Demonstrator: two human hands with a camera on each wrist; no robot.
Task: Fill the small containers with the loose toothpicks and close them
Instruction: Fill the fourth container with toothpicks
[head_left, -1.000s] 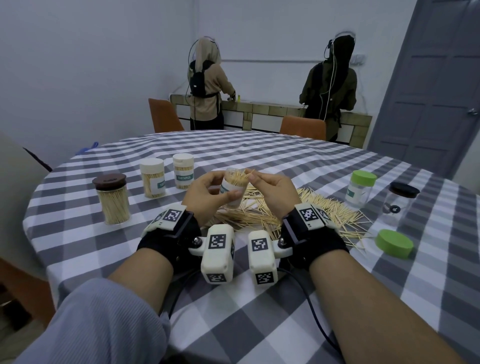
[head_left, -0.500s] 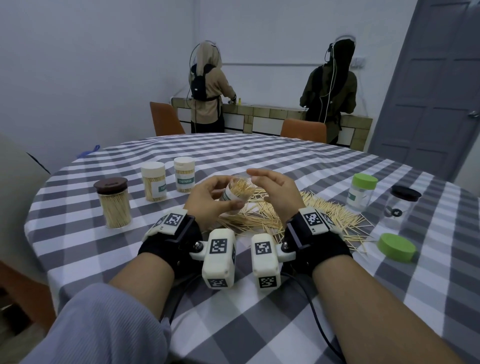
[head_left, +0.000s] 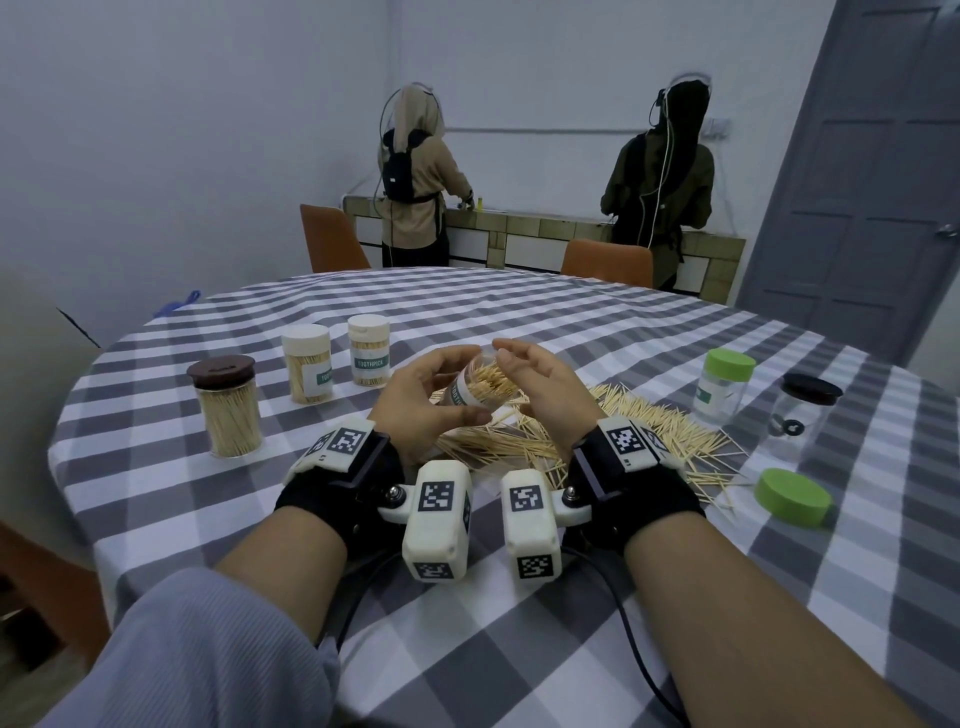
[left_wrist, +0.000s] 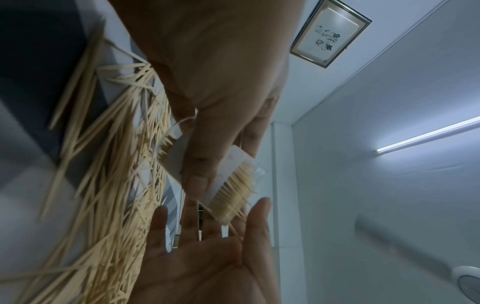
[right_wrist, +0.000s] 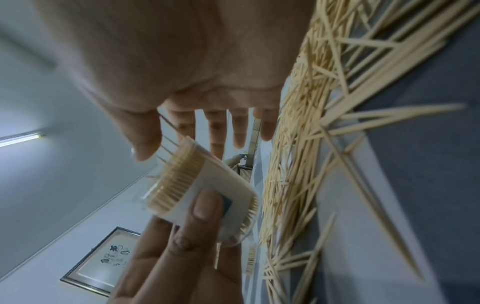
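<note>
While tilted, container (head_left: 475, 391) between fingers (head_left: 451, 366)

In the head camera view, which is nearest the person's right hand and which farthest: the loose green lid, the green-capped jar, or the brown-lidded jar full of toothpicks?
From the right hand:
1. Green-capped jar, to its right, nearest.
2. Loose green lid, right and toward the person, a bit farther.
3. Brown-lidded jar, far left beyond the left hand, farthest.
</note>
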